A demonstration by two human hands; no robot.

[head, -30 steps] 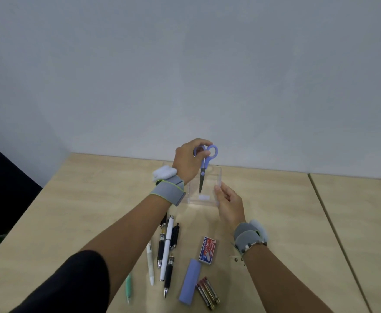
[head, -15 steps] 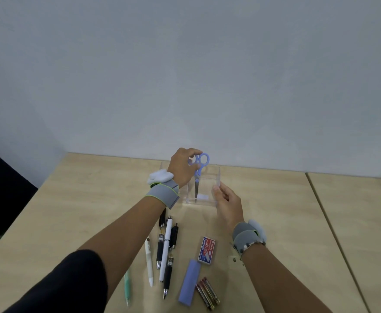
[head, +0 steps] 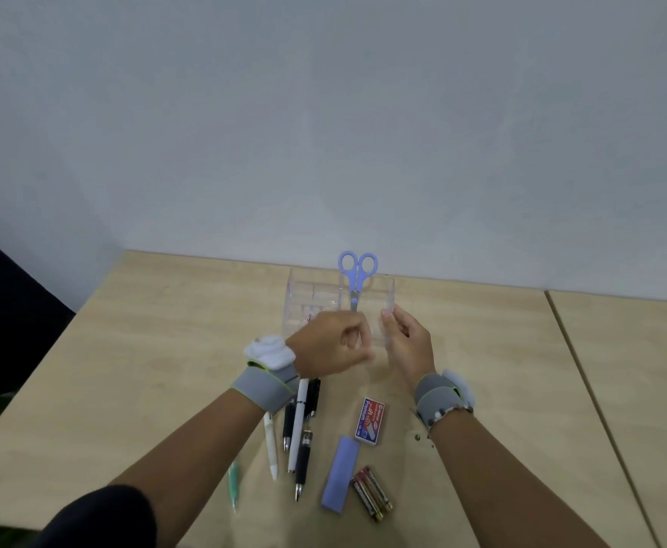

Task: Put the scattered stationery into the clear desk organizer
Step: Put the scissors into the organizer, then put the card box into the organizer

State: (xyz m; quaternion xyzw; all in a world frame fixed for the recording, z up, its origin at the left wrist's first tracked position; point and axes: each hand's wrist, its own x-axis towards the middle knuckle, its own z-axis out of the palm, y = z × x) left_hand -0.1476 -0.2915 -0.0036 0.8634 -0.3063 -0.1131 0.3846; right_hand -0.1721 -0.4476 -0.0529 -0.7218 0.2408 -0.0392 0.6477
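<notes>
Blue-handled scissors [head: 357, 272] stand upright, blades down, in the right compartment of the clear desk organizer [head: 308, 298] at the back of the table. My left hand [head: 330, 344] is in front of the organizer, fingers curled loosely, holding nothing and apart from the scissors. My right hand [head: 405, 342] touches the organizer's right front wall with its fingertips. Several pens [head: 298, 425] lie on the table nearer me, beside a staples box [head: 369, 420], a blue eraser [head: 340, 478] and batteries [head: 371, 493].
A teal pen [head: 232, 482] lies left of the other pens, partly under my left forearm. The wooden table [head: 146, 350] meets the wall behind the organizer. A seam [head: 584, 389] divides it from a second tabletop on the right.
My left hand lowered the scissors into the organizer, let them go and drew back toward me. My right hand stayed at the organizer's right wall.
</notes>
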